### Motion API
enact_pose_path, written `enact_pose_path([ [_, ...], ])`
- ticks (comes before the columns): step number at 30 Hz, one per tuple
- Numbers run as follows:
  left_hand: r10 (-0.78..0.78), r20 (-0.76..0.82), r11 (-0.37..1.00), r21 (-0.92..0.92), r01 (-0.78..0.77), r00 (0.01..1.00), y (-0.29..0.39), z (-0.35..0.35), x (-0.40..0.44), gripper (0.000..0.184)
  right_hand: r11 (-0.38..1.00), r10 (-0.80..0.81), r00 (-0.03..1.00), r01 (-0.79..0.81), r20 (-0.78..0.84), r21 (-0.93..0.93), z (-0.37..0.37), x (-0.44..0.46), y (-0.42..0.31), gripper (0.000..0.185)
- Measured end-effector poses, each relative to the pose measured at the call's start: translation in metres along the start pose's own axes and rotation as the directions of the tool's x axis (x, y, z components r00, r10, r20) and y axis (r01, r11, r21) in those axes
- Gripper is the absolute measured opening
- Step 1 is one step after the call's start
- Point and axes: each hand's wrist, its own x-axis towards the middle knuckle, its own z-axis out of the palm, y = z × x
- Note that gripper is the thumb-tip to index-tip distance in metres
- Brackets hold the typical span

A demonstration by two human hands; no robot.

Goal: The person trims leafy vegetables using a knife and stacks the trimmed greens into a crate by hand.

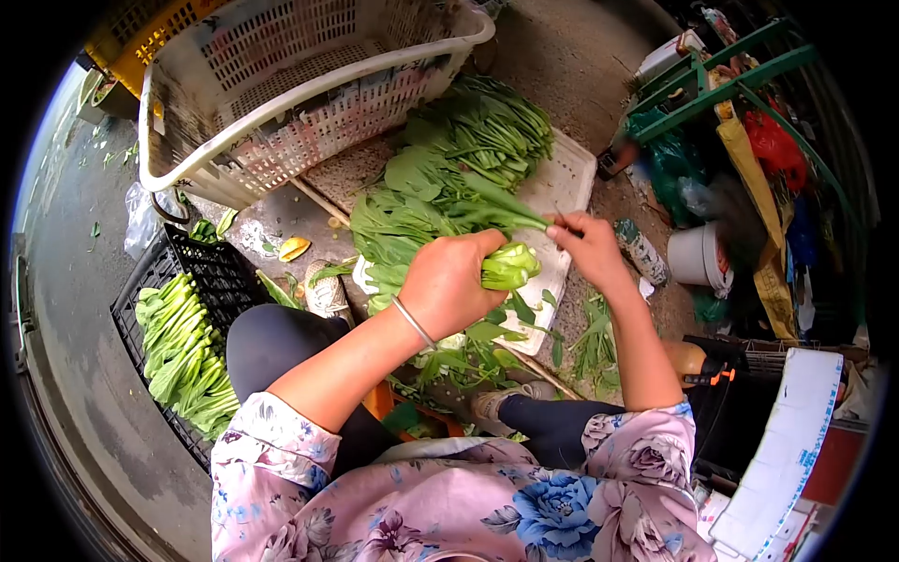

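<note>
- Head view: left hand (451,281), curled round pale-stemmed greens (511,266).
- Right hand (590,248), pinching a leaf stalk (521,212).
- White panel (779,450), blue print too small to read.

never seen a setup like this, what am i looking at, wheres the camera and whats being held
There's no machine: these are a person's bare hands, in one picture from a camera worn on the head, looking forward and down. The left hand holds a bunch of greens; the right hand pinches a leaf stalk. Beneath and beyond, a heap of greens lies on a white tray. The black crate at left holds more greens; a white basket stands beyond it.
</note>
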Motion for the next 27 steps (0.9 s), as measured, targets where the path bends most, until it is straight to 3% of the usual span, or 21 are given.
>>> enact_pose_path([
  [2, 0.246, -0.057, 0.969, 0.0, -0.246, 0.968, 0.001, 0.014, -0.002, 0.03, 1.0, 0.006, 0.997, -0.008, 0.076, 0.021, 0.002, -0.045, 0.0, 0.023],
  [4, 0.305, -0.058, 0.952, 0.004, -0.305, 0.951, 0.002, 0.028, -0.004, 0.031, 0.99, 0.094, 0.988, -0.106, 0.122, 0.097, 0.002, -0.08, -0.012, 0.023],
  [6, 0.174, 0.149, 0.974, -0.172, -0.148, 0.973, 0.009, 0.036, -0.008, 0.031, 0.991, 0.072, 0.992, -0.082, 0.103, 0.102, 0.003, -0.105, -0.007, 0.022],
  [7, 0.129, 0.231, 0.988, -0.119, -0.103, 0.964, 0.008, 0.04, -0.008, 0.034, 0.985, 0.075, 0.992, -0.089, 0.1, 0.145, 0.002, -0.115, -0.008, 0.022],
  [10, 0.085, 0.323, 0.986, -0.164, -0.033, 0.942, 0.007, 0.051, -0.009, 0.032, 0.967, 0.095, 0.995, -0.1, 0.033, 0.236, 0.006, -0.133, -0.011, 0.018],
  [12, 0.017, 0.362, 0.973, -0.222, 0.068, 0.932, 0.004, 0.057, -0.008, 0.03, 0.941, 0.045, 0.986, 0.013, -0.162, 0.338, 0.01, -0.134, -0.009, 0.016],
  [19, -0.042, 0.387, 0.894, -0.398, 0.208, 0.921, -0.002, 0.073, 0.002, 0.033, 0.887, 0.097, 0.948, 0.056, -0.304, 0.459, 0.012, -0.13, -0.002, 0.014],
  [25, 0.0, 0.345, 0.937, -0.328, 0.121, 0.939, -0.007, 0.082, 0.005, 0.039, 0.895, 0.119, 0.911, 0.073, -0.394, 0.441, 0.011, -0.125, 0.002, 0.014],
  [27, -0.024, 0.237, 0.995, -0.091, 0.047, 0.971, -0.009, 0.081, 0.005, 0.045, 0.942, -0.016, 0.879, 0.173, -0.476, 0.288, 0.011, -0.123, 0.006, 0.015],
])
